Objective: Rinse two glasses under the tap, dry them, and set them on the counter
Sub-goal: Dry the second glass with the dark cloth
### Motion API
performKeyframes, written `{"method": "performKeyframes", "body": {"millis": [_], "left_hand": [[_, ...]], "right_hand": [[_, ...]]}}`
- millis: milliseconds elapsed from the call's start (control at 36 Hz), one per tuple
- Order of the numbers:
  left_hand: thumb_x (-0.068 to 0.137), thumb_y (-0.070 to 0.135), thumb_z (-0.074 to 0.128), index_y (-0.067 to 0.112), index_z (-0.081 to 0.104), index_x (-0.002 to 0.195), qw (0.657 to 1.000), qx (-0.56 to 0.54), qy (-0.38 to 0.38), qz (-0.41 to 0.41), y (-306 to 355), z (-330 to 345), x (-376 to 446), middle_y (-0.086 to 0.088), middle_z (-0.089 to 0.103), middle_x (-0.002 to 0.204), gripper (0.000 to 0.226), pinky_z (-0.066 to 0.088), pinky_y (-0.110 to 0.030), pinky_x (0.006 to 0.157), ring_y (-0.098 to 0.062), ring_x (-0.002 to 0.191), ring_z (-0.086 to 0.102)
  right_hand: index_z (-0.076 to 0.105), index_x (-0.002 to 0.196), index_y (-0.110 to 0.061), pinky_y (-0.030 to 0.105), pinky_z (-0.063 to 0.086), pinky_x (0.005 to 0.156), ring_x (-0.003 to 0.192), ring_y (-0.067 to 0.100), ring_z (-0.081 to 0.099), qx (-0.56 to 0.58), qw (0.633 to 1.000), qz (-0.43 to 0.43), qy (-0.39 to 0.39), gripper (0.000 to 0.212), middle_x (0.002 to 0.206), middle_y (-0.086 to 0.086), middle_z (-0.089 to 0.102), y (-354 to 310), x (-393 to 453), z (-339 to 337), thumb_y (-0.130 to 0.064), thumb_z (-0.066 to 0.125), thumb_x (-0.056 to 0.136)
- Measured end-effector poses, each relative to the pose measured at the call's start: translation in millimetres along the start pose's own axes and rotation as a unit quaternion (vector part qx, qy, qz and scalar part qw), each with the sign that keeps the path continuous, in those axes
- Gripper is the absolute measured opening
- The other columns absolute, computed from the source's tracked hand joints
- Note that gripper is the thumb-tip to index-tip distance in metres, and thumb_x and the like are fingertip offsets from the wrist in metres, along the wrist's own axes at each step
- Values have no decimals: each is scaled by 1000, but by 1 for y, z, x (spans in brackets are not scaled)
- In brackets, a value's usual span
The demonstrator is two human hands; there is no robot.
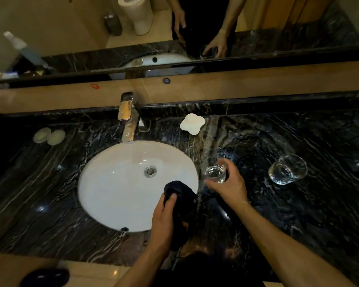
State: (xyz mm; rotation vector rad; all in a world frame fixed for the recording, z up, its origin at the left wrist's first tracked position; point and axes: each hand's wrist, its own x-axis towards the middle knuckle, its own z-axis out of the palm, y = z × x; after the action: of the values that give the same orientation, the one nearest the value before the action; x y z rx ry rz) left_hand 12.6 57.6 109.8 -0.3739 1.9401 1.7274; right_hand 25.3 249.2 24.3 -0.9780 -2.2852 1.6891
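Observation:
My right hand (229,183) grips a clear glass (214,174) upright, just right of the white oval sink (112,189); I cannot tell whether its base touches the dark marble counter (298,214). My left hand (164,220) holds a dark cloth (181,201) over the sink's front right rim. A second clear glass (287,169) stands alone on the counter further right. The chrome tap (129,121) rises behind the sink, and no water shows running from it.
A white flower-shaped dish (192,123) sits behind the sink to the right. Two pale round soaps or lids (49,136) lie at the left. A mirror (174,27) runs along the back above a tan ledge (257,83).

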Motion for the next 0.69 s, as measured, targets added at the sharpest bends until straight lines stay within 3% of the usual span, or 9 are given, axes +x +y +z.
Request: {"method": "performKeyframes", "body": {"millis": [83,194,250,306,389,472,528,583,694], "left_hand": [[101,26,48,26,65,111,1000,-2,-11,20,11,1,3,-1,67,106,21,51,-22,54,-14,88,64],[94,41,55,37,68,107,996,30,-28,82,30,5,6,1,70,99,19,52,-52,82,-29,89,63],[97,38,55,45,67,98,991,43,-41,122,39,10,5,6,70,85,14,53,-46,70,-30,75,63],[99,31,52,52,65,91,983,57,-54,164,50,19,1,9,68,74,26,51,-32,55,-23,62,61],[99,34,54,54,62,102,961,119,-80,235,56,30,-4,14,63,69,22,43,-23,54,-10,60,55],[92,39,53,41,59,123,898,254,-81,350,52,33,-6,20,66,101,31,44,-23,75,-10,90,59],[89,33,55,36,56,128,835,338,-84,426,48,37,-6,19,61,125,39,40,-17,90,-12,108,56],[88,33,56,36,54,131,797,378,-94,461,45,42,-8,17,57,132,43,36,-12,95,-12,113,52],[98,43,45,28,58,129,771,406,-117,475,45,49,-10,16,60,127,37,39,-12,90,-10,111,48]], "right_hand": [[51,127,-32,25,43,96,117,8,53,10,999,-35,-4,73,129,-14,55,-9,-9,-8,-24,89,65],[47,123,-38,7,37,94,112,3,53,0,995,-99,2,78,125,-9,51,-18,-23,-21,-18,90,61],[44,120,-48,9,39,96,111,-5,52,-5,992,-125,2,80,122,-16,48,-22,-30,-28,-21,88,59],[45,121,-50,21,45,100,116,-1,52,2,989,-145,0,78,124,-22,44,-26,-38,-35,-29,84,57],[48,125,-41,26,48,99,118,6,54,6,984,-175,-8,75,126,-17,45,-35,-46,-47,-29,82,60],[45,121,-46,5,39,93,113,-10,51,-5,981,-193,-14,78,126,-12,49,-43,-51,-59,-16,85,60],[44,119,-49,0,35,89,109,-15,50,-20,982,-189,-22,79,123,-13,50,-48,-52,-67,-22,85,57],[44,118,-52,0,33,91,109,-10,49,-50,981,-187,-23,75,121,-24,47,-50,-53,-72,-36,78,54],[38,129,-47,1,31,95,114,9,50,-86,974,-207,-36,84,120,-50,36,-55,-54,-81,-39,75,54]]}}
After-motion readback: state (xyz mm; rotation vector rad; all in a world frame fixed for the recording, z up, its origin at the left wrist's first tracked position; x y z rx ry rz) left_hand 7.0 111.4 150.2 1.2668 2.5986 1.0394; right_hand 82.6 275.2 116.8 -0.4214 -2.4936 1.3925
